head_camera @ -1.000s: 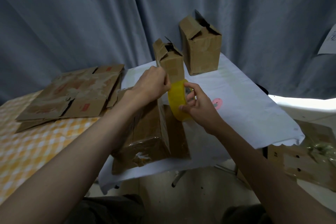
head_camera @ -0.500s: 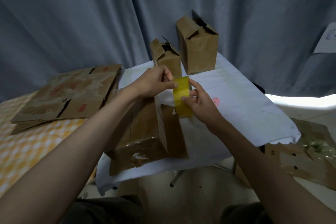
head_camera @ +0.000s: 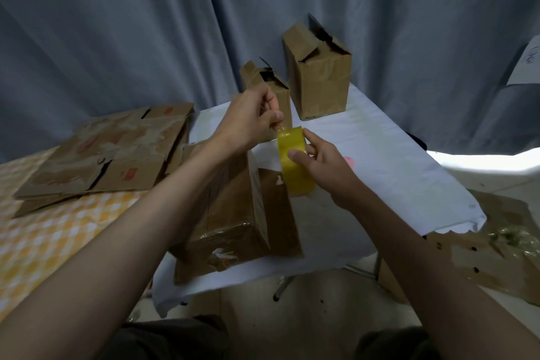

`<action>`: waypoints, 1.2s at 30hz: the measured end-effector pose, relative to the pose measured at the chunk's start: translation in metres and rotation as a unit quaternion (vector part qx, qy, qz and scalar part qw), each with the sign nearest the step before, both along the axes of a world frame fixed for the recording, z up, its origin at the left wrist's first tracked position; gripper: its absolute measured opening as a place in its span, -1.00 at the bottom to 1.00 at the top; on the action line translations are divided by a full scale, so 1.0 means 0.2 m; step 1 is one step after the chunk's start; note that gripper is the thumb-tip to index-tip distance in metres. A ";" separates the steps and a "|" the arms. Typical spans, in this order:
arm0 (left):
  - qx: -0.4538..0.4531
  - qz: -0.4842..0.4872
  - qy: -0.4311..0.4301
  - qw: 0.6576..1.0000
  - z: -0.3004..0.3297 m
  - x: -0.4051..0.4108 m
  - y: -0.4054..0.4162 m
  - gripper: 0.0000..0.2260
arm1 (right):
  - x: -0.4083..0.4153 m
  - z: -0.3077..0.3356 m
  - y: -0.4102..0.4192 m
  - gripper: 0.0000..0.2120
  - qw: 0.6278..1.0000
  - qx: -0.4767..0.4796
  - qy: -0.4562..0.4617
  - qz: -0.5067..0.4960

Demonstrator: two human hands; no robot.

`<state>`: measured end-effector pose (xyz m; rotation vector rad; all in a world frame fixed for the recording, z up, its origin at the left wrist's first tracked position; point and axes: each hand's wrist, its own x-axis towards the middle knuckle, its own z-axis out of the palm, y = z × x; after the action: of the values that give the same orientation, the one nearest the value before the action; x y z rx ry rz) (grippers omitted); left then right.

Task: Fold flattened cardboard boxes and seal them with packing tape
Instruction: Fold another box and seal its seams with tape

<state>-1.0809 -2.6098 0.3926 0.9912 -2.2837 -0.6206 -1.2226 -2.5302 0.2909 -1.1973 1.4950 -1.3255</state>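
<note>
A: Yellow tape roll [head_camera: 295, 165] sits in the right hand [head_camera: 323, 168], fingers curled round it; the left hand [head_camera: 248, 121] pinches the free tape end just above the roll.

B: And the box being worked?

A: It lies on its side [head_camera: 233, 213] on the white worktop [head_camera: 394, 172], right under both hands; one end looks taped already, though I judge the rest still needs a strip.

B: How far along overall?

A: Two folded boxes stand at the back, the smaller [head_camera: 267, 88] and the taller [head_camera: 318, 73], tops loose; a flat cardboard stack [head_camera: 108, 158] waits to the left; plenty remains, I'd say.
</note>
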 end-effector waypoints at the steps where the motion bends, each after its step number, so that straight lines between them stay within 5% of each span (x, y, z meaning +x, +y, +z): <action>1: 0.001 0.000 0.001 1.000 -0.01 0.00 0.00 -0.93 | 0.00 0.00 0.00 -0.38 1.000 -0.001 0.004 -0.003; 6: 0.024 0.015 -0.038 0.999 -0.01 -0.01 -0.02 -0.66 | 0.00 -0.03 0.03 -0.44 1.000 -0.018 -0.001 -0.017; 13: -0.043 -0.004 -0.006 0.999 0.00 -0.02 0.03 -0.78 | 0.04 -0.01 0.04 -0.37 0.999 -0.034 0.018 -0.014; 18: -0.069 -0.027 0.062 0.995 0.13 0.01 0.10 -0.68 | 0.02 0.03 0.02 -0.62 0.996 -0.061 0.005 -0.061; 26: 0.046 0.012 0.094 0.994 0.12 0.01 0.03 -0.80 | 0.02 0.05 0.11 -0.89 0.997 -0.073 0.002 -0.016; 36: -0.011 0.049 -0.064 0.997 -0.06 -0.03 -0.12 -0.76 | 0.01 0.06 0.12 -0.83 0.994 -0.088 0.065 0.017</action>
<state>-1.0877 -2.6343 0.3797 1.1548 -2.3291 -0.5022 -1.2212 -2.5056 0.3020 -1.4394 1.4658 -1.4024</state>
